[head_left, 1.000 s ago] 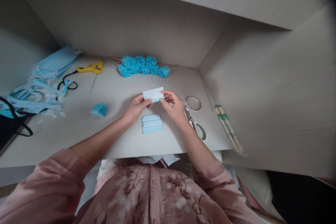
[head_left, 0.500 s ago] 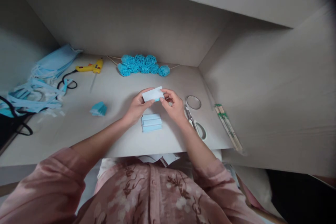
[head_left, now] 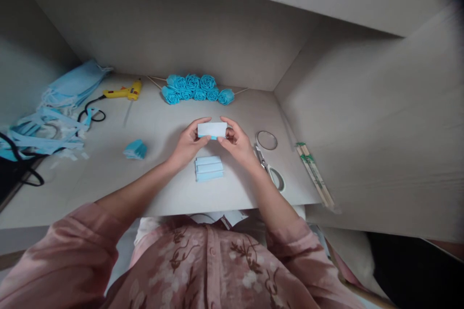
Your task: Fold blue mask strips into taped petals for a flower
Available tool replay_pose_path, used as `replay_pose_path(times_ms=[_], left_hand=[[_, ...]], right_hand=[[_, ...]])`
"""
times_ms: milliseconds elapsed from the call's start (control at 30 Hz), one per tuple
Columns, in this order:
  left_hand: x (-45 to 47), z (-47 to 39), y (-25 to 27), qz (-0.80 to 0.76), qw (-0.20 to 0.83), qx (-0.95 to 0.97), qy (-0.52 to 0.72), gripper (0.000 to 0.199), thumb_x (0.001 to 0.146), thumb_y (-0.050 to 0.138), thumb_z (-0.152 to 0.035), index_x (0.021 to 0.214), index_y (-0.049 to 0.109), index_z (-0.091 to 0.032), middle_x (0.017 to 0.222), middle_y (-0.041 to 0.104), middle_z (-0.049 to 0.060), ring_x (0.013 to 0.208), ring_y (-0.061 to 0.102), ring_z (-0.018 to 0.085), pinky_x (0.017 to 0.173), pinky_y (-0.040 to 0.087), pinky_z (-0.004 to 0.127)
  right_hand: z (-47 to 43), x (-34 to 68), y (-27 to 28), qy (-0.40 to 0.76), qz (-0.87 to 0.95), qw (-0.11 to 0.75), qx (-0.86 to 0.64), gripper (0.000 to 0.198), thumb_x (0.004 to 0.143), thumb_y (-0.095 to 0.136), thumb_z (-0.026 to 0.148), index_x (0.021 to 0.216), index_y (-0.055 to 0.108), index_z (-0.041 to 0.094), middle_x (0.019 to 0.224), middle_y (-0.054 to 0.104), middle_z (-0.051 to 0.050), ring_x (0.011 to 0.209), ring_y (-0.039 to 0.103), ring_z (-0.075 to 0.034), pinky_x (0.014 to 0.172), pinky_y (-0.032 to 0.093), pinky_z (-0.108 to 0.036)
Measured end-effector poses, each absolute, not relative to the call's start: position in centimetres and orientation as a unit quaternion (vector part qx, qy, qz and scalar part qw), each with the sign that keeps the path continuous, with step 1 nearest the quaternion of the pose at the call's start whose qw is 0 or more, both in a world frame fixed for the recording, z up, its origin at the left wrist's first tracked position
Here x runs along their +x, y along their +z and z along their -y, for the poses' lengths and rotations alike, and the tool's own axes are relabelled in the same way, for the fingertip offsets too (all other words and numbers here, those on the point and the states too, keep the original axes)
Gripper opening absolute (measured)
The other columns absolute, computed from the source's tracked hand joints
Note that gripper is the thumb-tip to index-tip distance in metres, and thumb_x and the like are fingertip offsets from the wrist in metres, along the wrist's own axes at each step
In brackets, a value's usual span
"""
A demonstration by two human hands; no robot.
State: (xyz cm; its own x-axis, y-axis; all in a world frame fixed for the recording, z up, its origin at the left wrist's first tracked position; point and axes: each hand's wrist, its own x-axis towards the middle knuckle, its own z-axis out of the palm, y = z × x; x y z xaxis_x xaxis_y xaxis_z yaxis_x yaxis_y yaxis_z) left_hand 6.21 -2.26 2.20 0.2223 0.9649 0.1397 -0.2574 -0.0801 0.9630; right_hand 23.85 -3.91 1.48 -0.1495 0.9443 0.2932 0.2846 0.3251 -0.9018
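Note:
Between my hands, above the table, I hold a small rectangular piece of face mask fabric, white with a bright blue strip along its lower edge. My left hand grips its left end, thumb at the lower edge. The right end is pinched by my right hand, thumb also low. Just below my hands lies a stack of light blue mask pieces. A smaller pile of blue cut pieces sits to the left. Scissors rest right of my right hand.
Blue fabric roses on sticks lie along the back wall. A yellow glue gun stands back left, near masks and cut strips. At right are a tape roll and a packet of wooden sticks.
The fabric piece has turned from a tilt to nearly level, and its blue lower strip shows more fully. My right hand has shifted slightly, with its index finger now at the top edge.

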Motion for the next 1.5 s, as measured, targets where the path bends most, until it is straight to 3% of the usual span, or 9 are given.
replay_pose_path(times_ms=[200,333,467,700,1267,1400,1500], left_hand=[[6.5,2.0,1.9,-0.288,0.649,0.443,0.547,0.052,0.067,0.082,-0.025,0.116,0.066,-0.024,0.095,0.066,0.002,0.079,0.057,0.014,0.070,0.045,0.025],[6.6,2.1,1.5,-0.319,0.681,0.451,0.480,0.031,0.068,0.082,-0.039,0.086,0.072,-0.016,0.079,0.064,0.003,0.073,0.055,0.014,0.067,0.042,0.027],[6.4,2.0,1.1,-0.344,0.677,0.474,0.446,0.035,0.069,0.079,-0.049,0.077,0.072,-0.015,0.072,0.063,0.003,0.071,0.054,0.015,0.067,0.040,0.028],[6.3,2.0,1.2,-0.359,0.663,0.466,0.463,0.033,0.067,0.080,-0.046,0.067,0.071,-0.014,0.067,0.063,0.002,0.067,0.053,0.014,0.068,0.039,0.029],[6.5,1.9,1.3,-0.328,0.704,0.407,0.481,0.023,0.066,0.082,-0.033,0.068,0.070,-0.013,0.066,0.065,0.003,0.067,0.056,0.014,0.066,0.041,0.028],[6.3,1.6,1.8,-0.318,0.721,0.374,0.489,0.023,0.067,0.081,-0.031,0.071,0.069,-0.012,0.070,0.067,0.005,0.068,0.059,0.014,0.064,0.041,0.027],[6.1,1.4,1.9,-0.319,0.728,0.355,0.493,0.022,0.068,0.081,-0.030,0.071,0.068,-0.013,0.069,0.067,0.004,0.066,0.060,0.014,0.064,0.042,0.027]], right_hand=[[4.1,23.6,1.2,0.338,0.650,0.483,-0.479,0.063,0.083,0.068,0.040,0.140,0.045,0.026,0.085,0.066,-0.002,0.069,0.059,-0.015,0.065,0.053,-0.027],[4.1,23.6,1.3,0.324,0.642,0.496,-0.486,0.064,0.083,0.067,0.039,0.142,0.044,0.027,0.083,0.065,-0.001,0.073,0.060,-0.016,0.070,0.053,-0.029],[4.2,23.5,1.5,0.322,0.638,0.494,-0.495,0.063,0.081,0.069,0.036,0.140,0.048,0.027,0.078,0.062,0.001,0.072,0.058,-0.015,0.072,0.052,-0.030],[4.3,23.4,1.7,0.326,0.640,0.479,-0.505,0.056,0.080,0.070,0.034,0.134,0.055,0.027,0.074,0.061,0.002,0.066,0.055,-0.014,0.068,0.049,-0.029],[4.2,23.6,1.4,0.322,0.649,0.485,-0.491,0.050,0.083,0.066,0.038,0.131,0.058,0.028,0.082,0.064,0.000,0.069,0.057,-0.015,0.071,0.051,-0.031],[4.0,24.2,1.7,0.294,0.647,0.518,-0.476,0.048,0.089,0.056,0.036,0.136,0.052,0.025,0.103,0.068,-0.006,0.091,0.064,-0.018,0.082,0.054,-0.034],[3.9,24.4,2.0,0.211,0.702,0.504,-0.457,0.052,0.087,0.055,0.025,0.138,0.049,0.026,0.128,0.063,-0.008,0.117,0.058,-0.022,0.098,0.050,-0.041]])
